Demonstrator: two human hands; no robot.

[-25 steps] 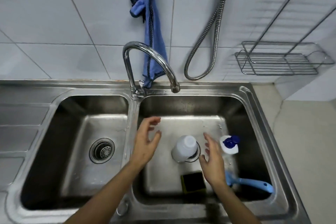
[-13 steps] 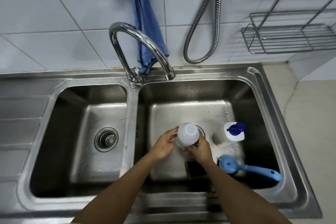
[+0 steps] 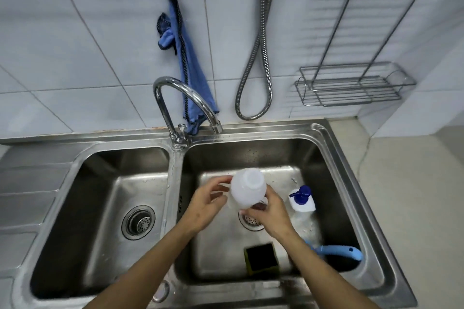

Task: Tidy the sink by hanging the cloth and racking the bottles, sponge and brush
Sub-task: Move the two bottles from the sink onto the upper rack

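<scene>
Double steel sink (image 3: 356, 198), two basins side by side; drainboard ribs along its left edge. Left basin holds only its drain strainer (image 3: 138, 222). Curved tap (image 3: 187, 94) rises from the back rim, on the divider between the basins.

Wall above: wire rack (image 3: 351, 86) fixed near the sink's back right corner, lower shelf bare, an upper shelf partly in view. Metal hose (image 3: 261, 57) hangs in a loop just left of the rack. Blue cloth (image 3: 185, 63) hangs from a hook high on the tiles, its lower end behind the tap spout, close to the back rim.

Right basin: both arms reach in from the near edge. White bottle (image 3: 247, 188) is held off the basin floor, above the drain, tilted with its round end toward the camera. Left hand (image 3: 206, 206) on the bottle's left side, fingers curled and slightly apart, tips touching the bottle. Right hand (image 3: 270, 213) grips the bottle's lower end, fingers wrapped close together around it.

Pump bottle (image 3: 302, 199) with blue top stands near the basin's right wall, just beside the right hand. Blue brush (image 3: 336, 251) lies in the near right corner, handle pointing right, head hidden behind the right forearm. Sponge (image 3: 262, 257), dark top with green side, lies by the near wall, between the two forearms.
</scene>
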